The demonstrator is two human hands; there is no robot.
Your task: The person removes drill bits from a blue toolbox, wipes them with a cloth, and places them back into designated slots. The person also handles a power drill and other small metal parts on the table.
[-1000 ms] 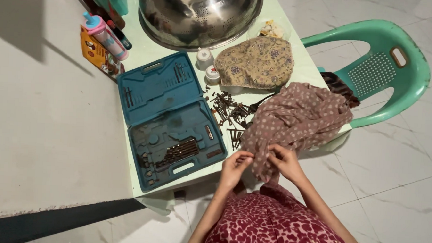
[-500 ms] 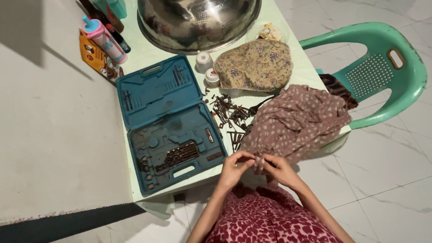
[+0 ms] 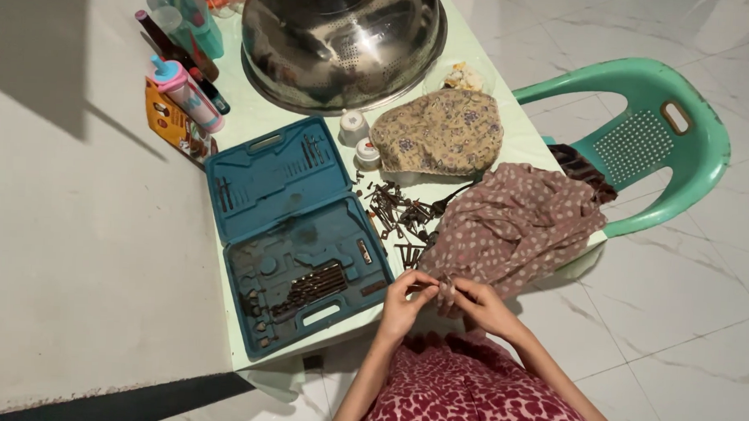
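My left hand (image 3: 406, 297) and my right hand (image 3: 481, 305) meet at the table's front edge, both pinching the near hem of a brown dotted cloth (image 3: 513, 225). A thin dark piece, perhaps a nail, shows between the fingertips, too small to be sure. The cloth lies bunched across the table's right side. Just left of it sits a pile of rusty screws and nails (image 3: 397, 210). An open blue tool case (image 3: 293, 232) with drill bits lies to the left of my hands.
A big steel colander (image 3: 343, 36) stands at the back of the pale green table (image 3: 249, 121). A yellow flowered cloth (image 3: 439, 133), two small white jars (image 3: 359, 138), bottles (image 3: 186, 89) and a green plastic chair (image 3: 655, 139) are around.
My hands have drawn a little closer together on the cloth hem at the table edge. The camera view has shifted slightly downward over the table.
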